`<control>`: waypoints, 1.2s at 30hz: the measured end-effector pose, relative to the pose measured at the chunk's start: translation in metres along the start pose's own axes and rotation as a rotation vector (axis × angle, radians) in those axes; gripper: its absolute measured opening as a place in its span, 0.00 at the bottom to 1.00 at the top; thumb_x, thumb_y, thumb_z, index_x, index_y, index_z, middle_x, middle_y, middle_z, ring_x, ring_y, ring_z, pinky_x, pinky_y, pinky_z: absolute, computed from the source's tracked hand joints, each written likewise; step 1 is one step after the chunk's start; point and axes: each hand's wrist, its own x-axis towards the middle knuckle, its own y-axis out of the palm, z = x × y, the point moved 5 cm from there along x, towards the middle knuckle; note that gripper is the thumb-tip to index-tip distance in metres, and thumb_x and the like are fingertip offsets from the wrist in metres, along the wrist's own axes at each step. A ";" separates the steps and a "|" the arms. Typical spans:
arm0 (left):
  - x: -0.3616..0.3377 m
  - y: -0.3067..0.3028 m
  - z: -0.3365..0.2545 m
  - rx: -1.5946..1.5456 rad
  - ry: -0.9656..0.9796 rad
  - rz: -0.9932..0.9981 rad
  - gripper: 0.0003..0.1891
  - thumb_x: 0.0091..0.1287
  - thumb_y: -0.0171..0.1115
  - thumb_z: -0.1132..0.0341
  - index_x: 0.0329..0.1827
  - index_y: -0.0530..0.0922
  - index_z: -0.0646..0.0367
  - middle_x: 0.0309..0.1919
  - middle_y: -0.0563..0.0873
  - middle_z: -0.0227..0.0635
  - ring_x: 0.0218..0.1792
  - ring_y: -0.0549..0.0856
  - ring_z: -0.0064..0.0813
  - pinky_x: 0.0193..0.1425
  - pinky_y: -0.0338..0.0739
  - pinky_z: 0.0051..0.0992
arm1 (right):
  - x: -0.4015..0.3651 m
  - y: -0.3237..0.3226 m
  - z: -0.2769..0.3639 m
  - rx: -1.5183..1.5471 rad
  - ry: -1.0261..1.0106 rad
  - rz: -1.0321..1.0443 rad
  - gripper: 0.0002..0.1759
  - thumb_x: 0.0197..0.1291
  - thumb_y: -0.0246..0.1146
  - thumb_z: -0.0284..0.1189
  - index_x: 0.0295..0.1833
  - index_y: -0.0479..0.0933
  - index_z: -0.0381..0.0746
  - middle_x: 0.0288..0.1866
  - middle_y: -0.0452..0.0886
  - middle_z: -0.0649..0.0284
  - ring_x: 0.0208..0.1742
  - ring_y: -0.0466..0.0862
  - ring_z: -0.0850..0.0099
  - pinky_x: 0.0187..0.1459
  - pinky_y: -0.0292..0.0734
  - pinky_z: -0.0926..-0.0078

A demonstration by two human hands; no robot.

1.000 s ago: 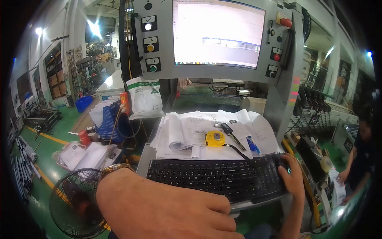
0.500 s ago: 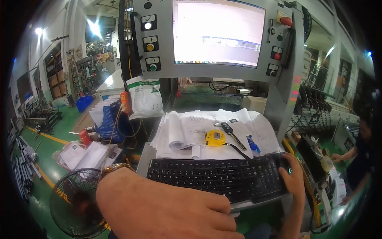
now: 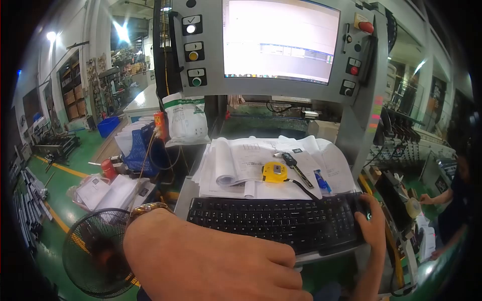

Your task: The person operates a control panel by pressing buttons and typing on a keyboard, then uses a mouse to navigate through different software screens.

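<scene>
My left hand (image 3: 216, 256), with a metal-banded watch (image 3: 148, 209) at its wrist, is large and close in front of the keyboard (image 3: 256, 220). Its fingers are curled, and the palm side is hidden. At the keyboard's right end, my right hand (image 3: 372, 223) curls around a dark mouse (image 3: 367, 213), mostly covered by the fingers. Behind the keys lie paper drawings (image 3: 236, 163), one sheet rolled up. On them rest a yellow tape measure (image 3: 274, 172), a dark caliper-like tool (image 3: 297, 169) and a blue pen (image 3: 323, 181).
A machine control panel with a lit screen (image 3: 281, 40) and push buttons stands ahead. A white-and-green bag (image 3: 186, 120) hangs at its left. A black fan (image 3: 98, 253) is at lower left, near stacked papers (image 3: 113, 195). Another person (image 3: 454, 200) works at far right.
The view has shifted slightly, so the panel and desk sit a little further right and up. Both hands keep nearly the same pose.
</scene>
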 end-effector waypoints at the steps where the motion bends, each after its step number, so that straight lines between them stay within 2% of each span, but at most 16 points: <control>1: -0.001 0.001 0.000 -0.009 -0.001 -0.012 0.43 0.80 0.50 0.32 0.74 0.77 0.68 0.45 0.90 0.42 0.43 0.89 0.38 0.48 0.74 0.34 | 0.000 0.000 -0.002 -0.002 -0.008 0.002 0.32 0.54 0.66 0.26 0.68 0.78 0.32 0.68 0.83 0.48 0.72 0.81 0.52 0.76 0.69 0.61; 4: -0.004 0.003 0.002 -0.059 -0.005 -0.057 0.45 0.80 0.47 0.30 0.74 0.76 0.69 0.45 0.89 0.43 0.43 0.88 0.39 0.48 0.74 0.34 | 0.000 0.001 0.000 -0.012 -0.011 0.015 0.32 0.55 0.66 0.26 0.68 0.78 0.32 0.68 0.83 0.48 0.72 0.81 0.52 0.76 0.69 0.61; 7: -0.005 0.005 0.002 -0.029 0.030 -0.071 0.47 0.80 0.45 0.29 0.74 0.76 0.71 0.45 0.89 0.44 0.42 0.88 0.39 0.48 0.73 0.35 | 0.000 0.001 -0.004 -0.021 -0.005 0.023 0.30 0.55 0.68 0.24 0.67 0.79 0.32 0.73 0.79 0.47 0.75 0.79 0.52 0.78 0.68 0.61; 12: -0.008 0.008 0.000 -0.071 0.005 -0.079 0.47 0.80 0.44 0.28 0.73 0.77 0.71 0.44 0.88 0.44 0.40 0.87 0.39 0.46 0.72 0.35 | 0.001 0.003 -0.006 -0.008 -0.005 0.019 0.30 0.55 0.67 0.24 0.66 0.78 0.31 0.74 0.78 0.46 0.75 0.78 0.51 0.78 0.67 0.60; 17: -0.002 -0.001 -0.004 -0.028 0.012 -0.041 0.47 0.79 0.47 0.28 0.72 0.78 0.71 0.43 0.88 0.43 0.39 0.86 0.39 0.44 0.72 0.34 | 0.000 0.001 -0.005 -0.008 -0.013 0.019 0.30 0.52 0.67 0.24 0.65 0.79 0.31 0.73 0.80 0.45 0.75 0.79 0.50 0.78 0.68 0.58; 24: -0.009 0.015 -0.001 0.000 0.034 -0.128 0.45 0.77 0.53 0.30 0.71 0.79 0.71 0.43 0.89 0.43 0.39 0.86 0.37 0.43 0.72 0.34 | -0.001 0.000 -0.003 -0.026 -0.023 0.004 0.29 0.52 0.66 0.25 0.62 0.81 0.31 0.72 0.80 0.45 0.74 0.80 0.50 0.76 0.69 0.59; 29: -0.005 0.004 -0.004 0.041 0.024 0.041 0.45 0.76 0.55 0.30 0.70 0.79 0.70 0.43 0.89 0.42 0.38 0.87 0.37 0.42 0.72 0.34 | -0.001 0.001 -0.001 -0.030 -0.016 0.009 0.29 0.52 0.66 0.26 0.62 0.81 0.31 0.72 0.81 0.45 0.74 0.80 0.50 0.76 0.70 0.59; 36: -0.007 0.003 -0.005 -0.034 0.005 -0.068 0.44 0.77 0.53 0.31 0.70 0.80 0.70 0.43 0.89 0.42 0.37 0.87 0.37 0.42 0.72 0.34 | -0.001 0.001 -0.006 -0.032 -0.029 0.015 0.29 0.52 0.67 0.28 0.62 0.82 0.32 0.72 0.81 0.47 0.73 0.81 0.50 0.75 0.70 0.59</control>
